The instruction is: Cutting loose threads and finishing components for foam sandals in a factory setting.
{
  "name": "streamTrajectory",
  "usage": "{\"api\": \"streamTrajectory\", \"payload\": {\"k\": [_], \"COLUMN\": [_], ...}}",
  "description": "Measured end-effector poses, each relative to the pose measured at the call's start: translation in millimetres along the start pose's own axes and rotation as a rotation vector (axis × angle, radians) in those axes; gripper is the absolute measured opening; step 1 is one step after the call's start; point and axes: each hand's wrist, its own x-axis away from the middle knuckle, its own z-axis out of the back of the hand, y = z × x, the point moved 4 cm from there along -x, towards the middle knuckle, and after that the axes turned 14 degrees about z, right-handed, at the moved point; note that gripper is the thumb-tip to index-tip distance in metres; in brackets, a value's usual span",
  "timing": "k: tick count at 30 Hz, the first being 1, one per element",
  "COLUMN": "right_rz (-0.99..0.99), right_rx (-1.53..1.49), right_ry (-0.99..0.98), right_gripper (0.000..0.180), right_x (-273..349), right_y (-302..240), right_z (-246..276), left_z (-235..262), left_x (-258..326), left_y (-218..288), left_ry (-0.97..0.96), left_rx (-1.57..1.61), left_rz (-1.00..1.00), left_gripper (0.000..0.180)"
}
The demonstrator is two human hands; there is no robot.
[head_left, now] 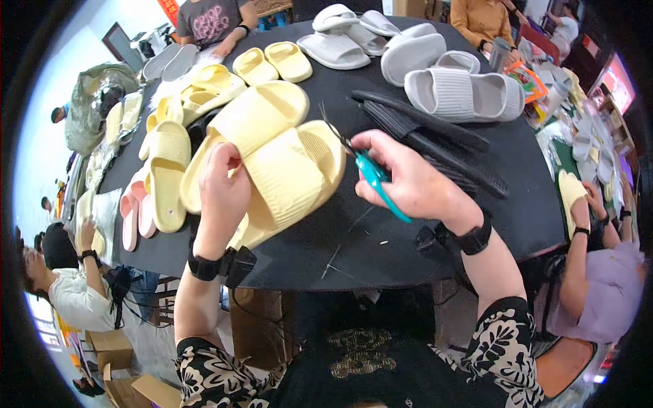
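Note:
A pair of pale yellow foam slide sandals lies stacked on the black table right in front of me. My left hand grips the near edge of the lower sandal. My right hand holds small teal-handled thread snips, with their thin blades pointing up-left toward the sandal's right edge. Both wrists wear black bands.
More yellow sandals and pink ones crowd the table's left side. Grey and white sandals lie at the back, and black soles lie beside my right hand. Other people sit around the table, one at the right holding a yellow sandal.

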Motion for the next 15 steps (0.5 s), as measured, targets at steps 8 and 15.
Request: {"api": "streamTrajectory", "payload": {"k": [8,15], "right_rz": [-0.066,-0.005], "right_rx": [0.181,0.198], "right_ry": [-0.134,-0.119], "right_gripper": [0.037,0.033], "right_x": [0.0,-3.4], "right_y": [-9.4,-9.0], "right_z": [-17.5,-20.5], "left_z": [34.6,26.1], "left_x": [16.4,22.4], "left_y": [-0.8,9.1], "left_ry": [0.243,0.210], "left_rx": [-0.060,-0.054], "left_rz": [0.034,-0.019], "left_gripper": [0.015,0.018]}}
